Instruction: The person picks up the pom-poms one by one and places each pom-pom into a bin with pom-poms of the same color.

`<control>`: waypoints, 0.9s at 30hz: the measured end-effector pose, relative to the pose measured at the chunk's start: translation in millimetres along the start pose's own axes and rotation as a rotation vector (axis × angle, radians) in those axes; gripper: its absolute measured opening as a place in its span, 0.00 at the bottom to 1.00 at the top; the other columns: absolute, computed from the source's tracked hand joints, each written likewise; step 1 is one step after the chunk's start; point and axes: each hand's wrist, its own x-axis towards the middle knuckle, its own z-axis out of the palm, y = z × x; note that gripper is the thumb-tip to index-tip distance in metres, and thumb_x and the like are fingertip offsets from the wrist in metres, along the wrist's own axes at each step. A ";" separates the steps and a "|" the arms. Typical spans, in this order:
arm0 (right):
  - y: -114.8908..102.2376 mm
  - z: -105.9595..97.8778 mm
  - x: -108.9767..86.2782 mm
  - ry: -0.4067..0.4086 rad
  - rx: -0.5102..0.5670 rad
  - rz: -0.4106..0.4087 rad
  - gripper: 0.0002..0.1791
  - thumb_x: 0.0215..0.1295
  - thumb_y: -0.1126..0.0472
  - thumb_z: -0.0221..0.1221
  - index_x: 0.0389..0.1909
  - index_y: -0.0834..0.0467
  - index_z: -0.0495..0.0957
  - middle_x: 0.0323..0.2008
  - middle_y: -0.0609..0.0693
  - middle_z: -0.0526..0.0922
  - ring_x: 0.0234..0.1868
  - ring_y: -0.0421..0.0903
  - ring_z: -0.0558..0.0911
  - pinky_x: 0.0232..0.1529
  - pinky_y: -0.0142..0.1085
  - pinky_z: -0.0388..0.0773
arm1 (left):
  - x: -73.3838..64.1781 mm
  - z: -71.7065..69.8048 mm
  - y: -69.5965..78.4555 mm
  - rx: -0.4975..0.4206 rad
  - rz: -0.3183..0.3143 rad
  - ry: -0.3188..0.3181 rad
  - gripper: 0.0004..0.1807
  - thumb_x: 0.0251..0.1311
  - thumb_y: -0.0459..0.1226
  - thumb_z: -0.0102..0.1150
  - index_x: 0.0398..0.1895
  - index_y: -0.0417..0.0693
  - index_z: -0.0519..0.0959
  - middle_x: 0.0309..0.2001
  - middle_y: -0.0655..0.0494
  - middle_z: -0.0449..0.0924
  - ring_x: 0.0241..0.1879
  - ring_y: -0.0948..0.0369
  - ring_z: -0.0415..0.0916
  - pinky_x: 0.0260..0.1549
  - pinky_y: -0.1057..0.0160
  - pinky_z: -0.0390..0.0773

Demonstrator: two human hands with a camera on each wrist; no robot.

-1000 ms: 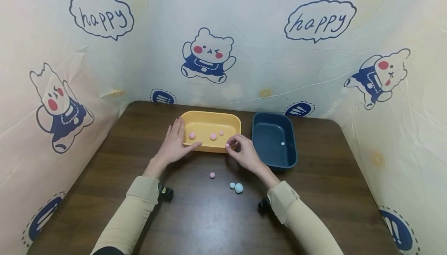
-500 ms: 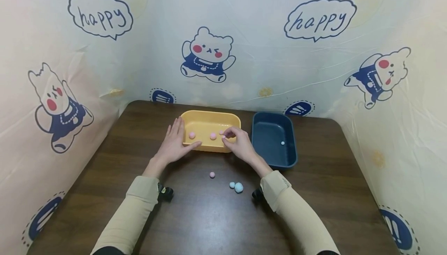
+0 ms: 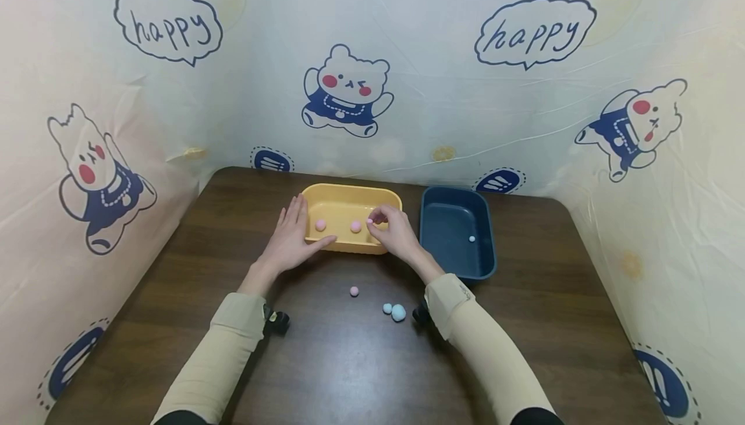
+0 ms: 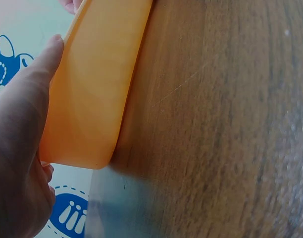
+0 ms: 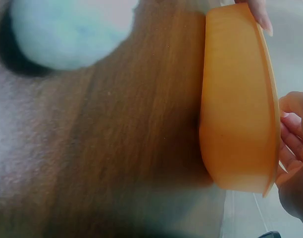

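My left hand (image 3: 286,239) rests against the left end of a yellow tray (image 3: 352,193), fingers straight along its side and thumb along the front rim. In the left wrist view the thumb (image 4: 47,57) touches the tray's edge. Over the tray's right part, my right hand (image 3: 398,234) pinches a small pink ball (image 3: 369,221) between thumb and index finger. Two larger pink balls (image 3: 356,226) lie on the tray floor. Whether another small ball lies behind the right fingertips, I cannot tell.
Right of the yellow tray stands a dark blue tray (image 3: 451,208) with one small pale blue ball (image 3: 472,239). On the brown table (image 3: 326,360) in front lie a pink ball (image 3: 354,291) and two touching light blue balls (image 3: 398,312). A printed cloth (image 3: 431,114) surrounds the table.
My right hand has moved from the yellow tray's front right rim inward and away from me, over the tray floor, with the small pink ball. The left hand has stayed still.
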 end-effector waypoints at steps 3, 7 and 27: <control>0.4 1.3 2.9 -0.005 -0.001 0.006 0.04 0.75 0.65 0.68 0.44 0.63 0.85 0.44 0.60 0.89 0.50 0.56 0.87 0.64 0.53 0.85 | -0.3 0.5 -0.4 -0.002 0.001 0.001 0.74 0.65 0.79 0.55 0.90 0.38 0.32 0.92 0.41 0.28 0.92 0.42 0.30 0.90 0.37 0.35; 0.5 2.4 6.6 -0.008 -0.004 0.022 0.05 0.74 0.65 0.68 0.44 0.64 0.85 0.44 0.61 0.89 0.50 0.57 0.87 0.65 0.53 0.85 | -0.6 0.3 -0.2 -0.006 -0.003 -0.003 0.74 0.65 0.79 0.55 0.90 0.38 0.31 0.92 0.41 0.27 0.92 0.42 0.29 0.90 0.36 0.34; -9.4 -4.5 -0.9 -0.010 0.034 -0.017 0.11 0.73 0.66 0.69 0.51 0.66 0.86 0.46 0.62 0.90 0.52 0.59 0.88 0.65 0.54 0.86 | -0.7 -1.4 1.6 -0.001 -0.007 -0.005 0.74 0.65 0.79 0.54 0.90 0.37 0.32 0.92 0.43 0.24 0.92 0.41 0.30 0.90 0.37 0.35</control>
